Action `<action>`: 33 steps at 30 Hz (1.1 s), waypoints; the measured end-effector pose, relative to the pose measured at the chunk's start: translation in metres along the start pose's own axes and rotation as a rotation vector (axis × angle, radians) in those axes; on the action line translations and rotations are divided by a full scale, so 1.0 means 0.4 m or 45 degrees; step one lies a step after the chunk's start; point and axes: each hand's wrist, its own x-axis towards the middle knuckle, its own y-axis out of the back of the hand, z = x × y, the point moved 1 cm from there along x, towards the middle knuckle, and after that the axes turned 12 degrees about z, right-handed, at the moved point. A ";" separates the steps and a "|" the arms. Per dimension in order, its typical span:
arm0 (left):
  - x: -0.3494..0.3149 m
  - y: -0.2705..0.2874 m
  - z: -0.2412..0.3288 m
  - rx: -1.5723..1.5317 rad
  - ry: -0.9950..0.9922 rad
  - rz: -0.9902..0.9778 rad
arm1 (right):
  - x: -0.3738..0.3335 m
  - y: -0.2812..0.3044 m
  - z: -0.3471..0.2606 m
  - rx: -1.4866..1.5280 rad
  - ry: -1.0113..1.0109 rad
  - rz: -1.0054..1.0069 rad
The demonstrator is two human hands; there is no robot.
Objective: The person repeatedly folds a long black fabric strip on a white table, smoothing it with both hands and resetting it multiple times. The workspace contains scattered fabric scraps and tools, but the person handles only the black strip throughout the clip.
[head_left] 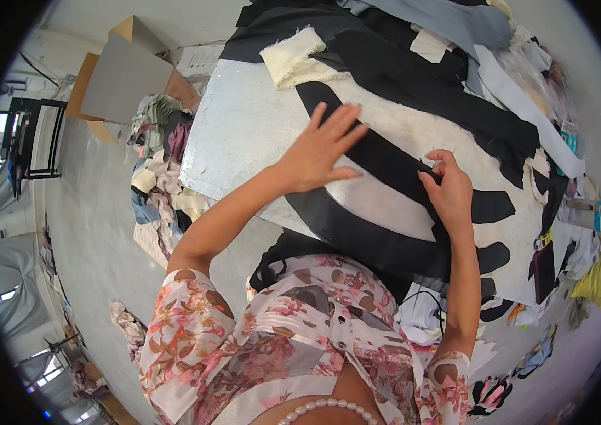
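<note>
A long curved black fabric strip (392, 157) lies across the pale table top. My left hand (322, 149) is open, fingers spread, its fingertips over the strip's upper left part. At the strip's upper edge, further right, the thumb and forefinger of my right hand (449, 185) pinch the cloth. Nearer my body lies a second curved black fabric piece (364, 230), with the table surface showing between the two. Beyond my left fingers rests a folded cream cloth with frayed edges (292, 58).
Black fabric (414, 88) and grey fabric (456, 21) cover the table's far side. Fabric scraps (162, 170) are heaped beside the table (222, 120) on the left, near an open cardboard box (127, 78). Dark-handled scissors or a similar tool (544, 273) lie at the right edge.
</note>
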 end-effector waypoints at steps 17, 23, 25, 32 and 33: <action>0.007 -0.033 0.012 -0.030 -0.163 -0.064 | -0.009 0.033 0.028 -0.081 -0.007 -0.006; 0.008 -0.026 0.013 -0.058 -0.148 -0.054 | -0.011 0.041 0.020 -0.074 0.035 -0.027; 0.014 -0.021 0.016 -0.053 -0.139 -0.074 | -0.010 0.039 0.020 -0.077 0.033 -0.031; 0.080 -0.066 0.126 -0.232 -0.391 -0.108 | -0.013 0.045 0.036 -0.052 -0.007 -0.020; 0.078 -0.070 0.121 -0.186 -0.424 -0.111 | -0.013 0.055 0.043 -0.029 -0.043 -0.050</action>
